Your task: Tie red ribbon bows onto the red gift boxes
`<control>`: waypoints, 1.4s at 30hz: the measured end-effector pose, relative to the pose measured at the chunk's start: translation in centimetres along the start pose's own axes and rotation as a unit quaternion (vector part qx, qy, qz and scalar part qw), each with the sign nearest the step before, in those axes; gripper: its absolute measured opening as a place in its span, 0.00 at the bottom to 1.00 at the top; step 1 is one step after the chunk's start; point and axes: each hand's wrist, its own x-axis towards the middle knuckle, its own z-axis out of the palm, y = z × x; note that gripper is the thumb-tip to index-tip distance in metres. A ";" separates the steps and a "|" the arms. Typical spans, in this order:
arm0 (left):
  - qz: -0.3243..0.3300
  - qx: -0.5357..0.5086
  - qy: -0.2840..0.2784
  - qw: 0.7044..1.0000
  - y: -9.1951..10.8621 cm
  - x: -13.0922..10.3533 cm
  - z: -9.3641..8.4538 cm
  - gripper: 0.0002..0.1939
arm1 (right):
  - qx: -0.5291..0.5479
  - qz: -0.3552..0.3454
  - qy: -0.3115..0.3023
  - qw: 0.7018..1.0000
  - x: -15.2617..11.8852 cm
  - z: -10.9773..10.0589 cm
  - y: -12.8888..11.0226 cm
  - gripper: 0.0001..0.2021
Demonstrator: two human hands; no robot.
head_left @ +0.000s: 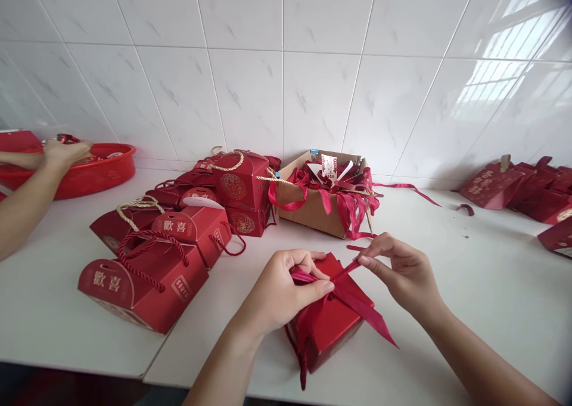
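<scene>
A small red gift box [333, 334] stands on the white table near its front edge, with a dark red cord handle hanging at its left side. Across its top lies a crimson ribbon [367, 313] gathered at the middle, one tail hanging over the right edge. My left hand [290, 284] pinches the ribbon between thumb and fingers at the gathering point, with a loop inside the hand. My right hand [397, 272] grips a ribbon end between thumb and index finger, up and right of the box, and the piece between the hands is stretched.
Several red boxes with rope handles [179, 263] are grouped at the left. A cardboard box [308, 209] of ribbons stands behind the hands. More red boxes [496, 185] sit far right. Another person's hand [67, 152] is over a red basin [105, 170].
</scene>
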 end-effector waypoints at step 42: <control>0.082 -0.005 -0.019 0.996 0.6 -0.8 -1.1 0.07 | 0.079 0.026 -0.040 0.996 -0.3 0.5 -0.6 0.02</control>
